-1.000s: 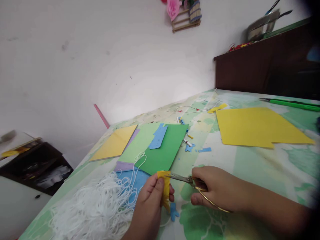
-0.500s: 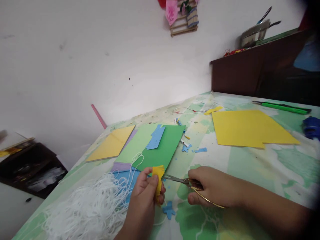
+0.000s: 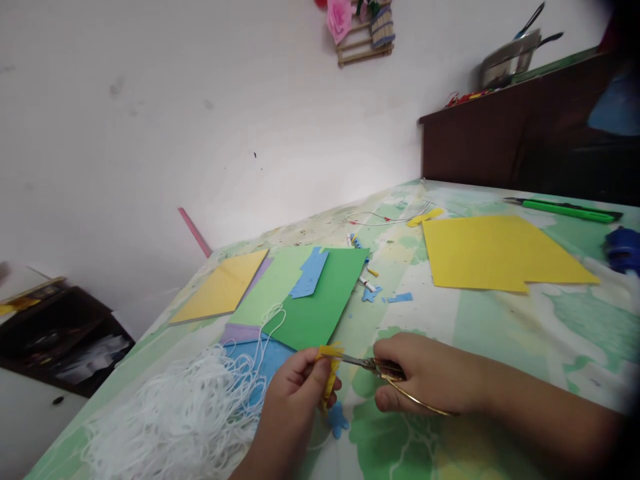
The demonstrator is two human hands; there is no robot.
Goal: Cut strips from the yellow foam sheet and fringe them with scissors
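My left hand (image 3: 300, 390) pinches a small piece of yellow paper (image 3: 331, 351), whose top edge is cut into a fringe. In my right hand (image 3: 425, 373) is a pair of scissors (image 3: 367, 363) with gold-coloured handles. The blade tips meet the fringed edge of the yellow paper, and some of the tips lie hidden behind it. A blue star-like cutout (image 3: 338, 420) lies on the table just below the paper. Close by my left wrist spreads a tangled heap of white string (image 3: 175, 413).
Green sheets (image 3: 330, 293), a blue scrap (image 3: 311, 273) and an orange-yellow sheet (image 3: 223, 287) lie behind my left hand. Farther right are a large yellow sheet (image 3: 500, 257), a green utility knife (image 3: 567, 210) and a blue object (image 3: 623, 250). Blue scraps (image 3: 400, 297) dot the middle.
The yellow paper has tipped over in my left hand, its fringe now pointing right toward the scissors. My left hand has shifted slightly right; my right hand has barely moved.
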